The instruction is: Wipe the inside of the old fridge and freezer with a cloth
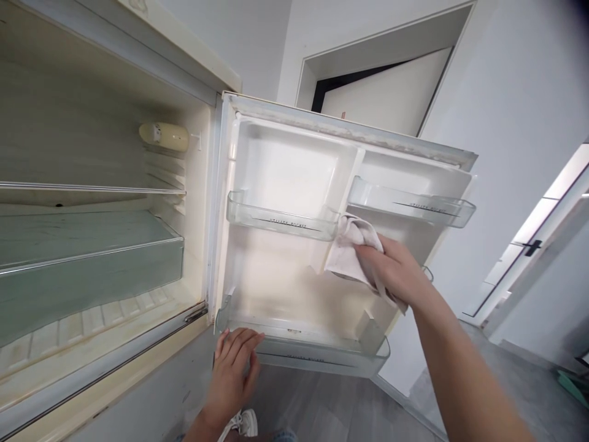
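Note:
An open fridge door faces me, its white inner side holding clear plastic pockets. My right hand is closed on a pale pink cloth and presses it against the door's inner wall, just right of the upper left pocket. Lower down, my left hand rests on the door's bottom edge beside the lowest pocket, with its fingers laid over the edge.
The fridge interior at left shows glass shelves, a drawer and a cream lamp housing. Another clear pocket hangs at the door's upper right. A doorway lies behind, and grey floor below with my white shoe.

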{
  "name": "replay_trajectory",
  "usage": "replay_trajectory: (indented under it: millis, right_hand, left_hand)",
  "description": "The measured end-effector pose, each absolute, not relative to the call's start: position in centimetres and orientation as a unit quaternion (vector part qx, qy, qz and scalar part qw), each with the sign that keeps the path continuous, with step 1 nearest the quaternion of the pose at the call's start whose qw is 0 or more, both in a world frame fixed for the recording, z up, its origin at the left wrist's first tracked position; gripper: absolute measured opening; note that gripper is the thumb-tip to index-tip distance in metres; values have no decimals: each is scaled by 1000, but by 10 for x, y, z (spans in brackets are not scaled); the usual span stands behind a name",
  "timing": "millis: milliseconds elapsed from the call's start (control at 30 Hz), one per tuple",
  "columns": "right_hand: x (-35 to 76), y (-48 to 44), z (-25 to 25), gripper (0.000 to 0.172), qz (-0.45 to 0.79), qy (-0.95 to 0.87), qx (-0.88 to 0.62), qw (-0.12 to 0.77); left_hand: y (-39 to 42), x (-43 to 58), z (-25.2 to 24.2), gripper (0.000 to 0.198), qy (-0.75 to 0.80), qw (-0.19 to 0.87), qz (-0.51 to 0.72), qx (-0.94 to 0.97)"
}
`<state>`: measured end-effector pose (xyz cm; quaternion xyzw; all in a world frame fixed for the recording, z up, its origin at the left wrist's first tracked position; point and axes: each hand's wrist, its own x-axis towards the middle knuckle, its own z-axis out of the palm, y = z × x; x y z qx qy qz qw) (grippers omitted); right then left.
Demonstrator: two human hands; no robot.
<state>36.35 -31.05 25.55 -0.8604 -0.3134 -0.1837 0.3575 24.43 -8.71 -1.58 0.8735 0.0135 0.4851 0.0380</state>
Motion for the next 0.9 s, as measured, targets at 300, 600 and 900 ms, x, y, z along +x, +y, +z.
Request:
replay_trajectory:
  millis: [300,600,900]
  right_hand:
    - [378,-313,256,25,-13,-318,-842,436]
    - [369,-316,243,24,-135,-355,-857,347]
    - [386,-373,214,19,-319,-407,-816,260]
  left_hand:
    - [-89,247,-20,44,24,46,488,871]
    - [-85,246,-21,38,12,33,485,874]
    - [-82,244,-16,50,-4,-5,487,874]
